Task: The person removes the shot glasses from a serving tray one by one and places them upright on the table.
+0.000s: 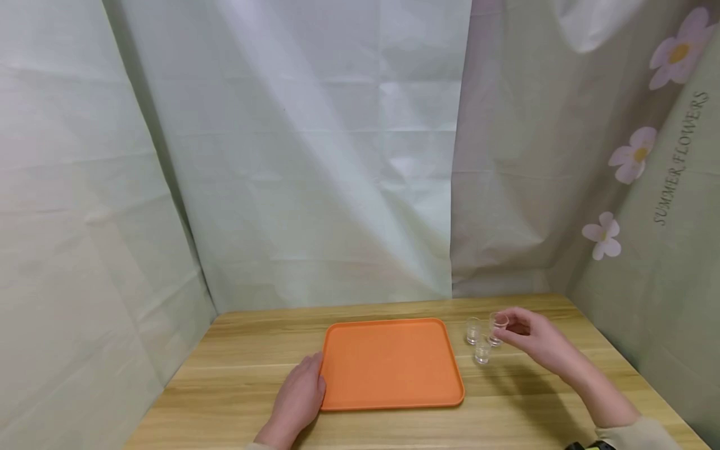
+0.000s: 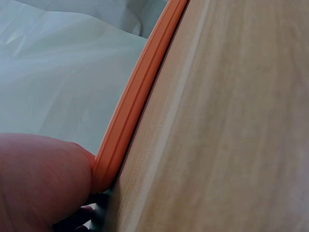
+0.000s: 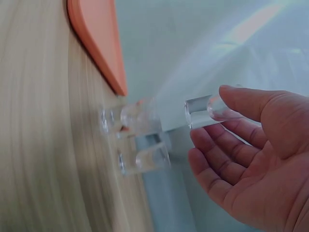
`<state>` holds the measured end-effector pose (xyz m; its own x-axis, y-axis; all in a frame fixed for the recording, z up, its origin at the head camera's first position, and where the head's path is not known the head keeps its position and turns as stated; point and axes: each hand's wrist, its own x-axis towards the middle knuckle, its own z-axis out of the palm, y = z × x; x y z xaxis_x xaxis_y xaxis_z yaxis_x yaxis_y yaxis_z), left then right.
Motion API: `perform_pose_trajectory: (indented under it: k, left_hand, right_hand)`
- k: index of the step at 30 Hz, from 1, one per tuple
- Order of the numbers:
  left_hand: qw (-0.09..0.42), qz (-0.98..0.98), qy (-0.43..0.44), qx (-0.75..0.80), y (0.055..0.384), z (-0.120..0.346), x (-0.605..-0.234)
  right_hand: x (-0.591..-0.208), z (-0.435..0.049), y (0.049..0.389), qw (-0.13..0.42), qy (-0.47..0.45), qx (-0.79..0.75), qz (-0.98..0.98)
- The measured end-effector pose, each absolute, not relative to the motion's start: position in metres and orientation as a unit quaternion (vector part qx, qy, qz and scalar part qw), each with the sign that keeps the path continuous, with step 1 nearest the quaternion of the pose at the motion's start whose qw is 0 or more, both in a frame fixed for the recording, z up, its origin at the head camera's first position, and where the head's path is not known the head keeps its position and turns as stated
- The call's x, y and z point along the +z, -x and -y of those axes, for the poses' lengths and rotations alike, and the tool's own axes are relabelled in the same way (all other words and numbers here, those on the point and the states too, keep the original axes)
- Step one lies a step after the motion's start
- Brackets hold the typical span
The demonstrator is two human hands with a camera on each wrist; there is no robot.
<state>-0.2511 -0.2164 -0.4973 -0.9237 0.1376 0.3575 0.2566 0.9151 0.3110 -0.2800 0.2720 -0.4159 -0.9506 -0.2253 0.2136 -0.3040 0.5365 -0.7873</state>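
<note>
Between thumb and fingertips, my right hand (image 1: 531,337) pinches a small clear shot glass (image 3: 199,112), held up off the wooden table. Two more shot glasses stand close by: one (image 1: 473,331) to the left and another (image 1: 482,351) nearer me. In the right wrist view the held glass points its thick base toward the tabletop. My left hand (image 1: 299,390) grips the left edge of an orange tray (image 1: 394,365), near its front corner. Seen from the left wrist, the hand (image 2: 46,179) lies against the tray's rim (image 2: 128,123); part of its fingers is hidden.
The tray lies flat on the wood-grain table (image 1: 242,356), left of the glasses. Pale fabric curtains (image 1: 337,156) enclose the table at the back and both sides; the right one carries printed flowers and lettering.
</note>
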Motion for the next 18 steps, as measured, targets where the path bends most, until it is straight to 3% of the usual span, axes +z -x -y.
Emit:
perform_pose_trajectory:
  k: [18]
  left_hand:
    - [0.172, 0.963, 0.107, -0.178, 0.253, 0.217, -0.500]
  right_hand:
    - [-0.436, -0.302, 0.289, 0.010, -0.124, 0.442, 0.888]
